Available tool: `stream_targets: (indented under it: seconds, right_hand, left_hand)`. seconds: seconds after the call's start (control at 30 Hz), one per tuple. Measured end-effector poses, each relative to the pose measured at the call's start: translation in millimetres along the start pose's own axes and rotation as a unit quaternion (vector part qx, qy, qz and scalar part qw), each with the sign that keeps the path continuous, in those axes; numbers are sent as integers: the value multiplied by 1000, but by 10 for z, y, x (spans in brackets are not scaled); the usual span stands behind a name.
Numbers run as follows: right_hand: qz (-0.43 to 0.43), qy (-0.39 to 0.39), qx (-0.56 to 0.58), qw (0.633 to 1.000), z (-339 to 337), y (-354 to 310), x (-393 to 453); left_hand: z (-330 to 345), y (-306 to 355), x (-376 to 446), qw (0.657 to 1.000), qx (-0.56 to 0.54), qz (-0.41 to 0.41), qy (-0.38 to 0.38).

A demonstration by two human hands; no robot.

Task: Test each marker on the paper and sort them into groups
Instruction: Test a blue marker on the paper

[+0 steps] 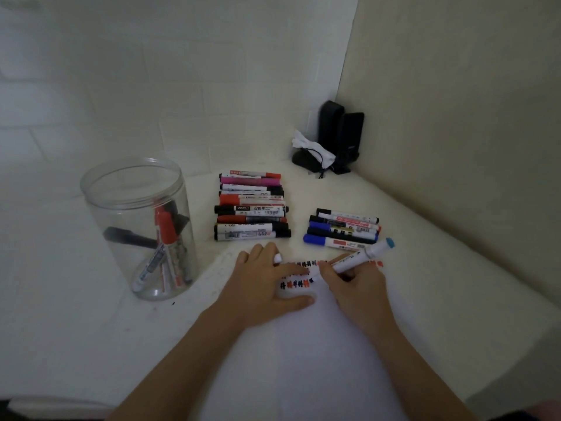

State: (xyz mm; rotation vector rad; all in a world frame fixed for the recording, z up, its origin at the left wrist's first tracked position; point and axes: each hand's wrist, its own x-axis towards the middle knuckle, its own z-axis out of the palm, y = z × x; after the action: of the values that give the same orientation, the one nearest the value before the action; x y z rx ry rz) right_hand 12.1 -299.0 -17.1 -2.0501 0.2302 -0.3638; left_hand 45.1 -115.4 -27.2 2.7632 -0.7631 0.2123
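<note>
My right hand [355, 284] grips a white marker [361, 258] with a light blue end, its tip down on the white paper [303, 344] beside two rows of black, red and blue test marks [299, 273]. My left hand [267, 281] lies flat on the paper with fingers spread, and a small white cap [278, 257] shows between its fingers. Beyond the paper lie two sorted groups: a larger row of markers [252, 208] in the middle and a smaller group [344, 227] to the right.
A clear plastic jar [139, 226] with several markers inside stands upright at the left. Black devices [340, 132] and a crumpled white tissue [309, 147] sit in the far corner. Walls close in behind and on the right.
</note>
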Motion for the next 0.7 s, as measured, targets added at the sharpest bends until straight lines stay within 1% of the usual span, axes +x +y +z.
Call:
stream_targets:
  seconds: [0.13, 0.3, 0.43, 0.57, 0.7]
  right_hand:
    - [-13, 14, 6, 1000, -14, 21, -1]
    - [-13, -1, 11, 1000, 11, 4, -15]
    - [-29, 18, 4, 999, -9, 29, -6]
    - [-1, 0, 8, 1000, 6, 17, 11]
    - [-14, -5, 14, 1000, 5, 27, -2]
  left_hand:
    - [-9, 8, 3, 1000, 8, -2, -7]
    - [-13, 15, 2, 1000, 11, -5, -7]
    - [-10, 8, -2, 1000, 10, -1, -8]
    - [-18, 7, 0, 1000, 11, -3, -11]
    - [-7, 2, -4, 1000, 7, 1, -1]
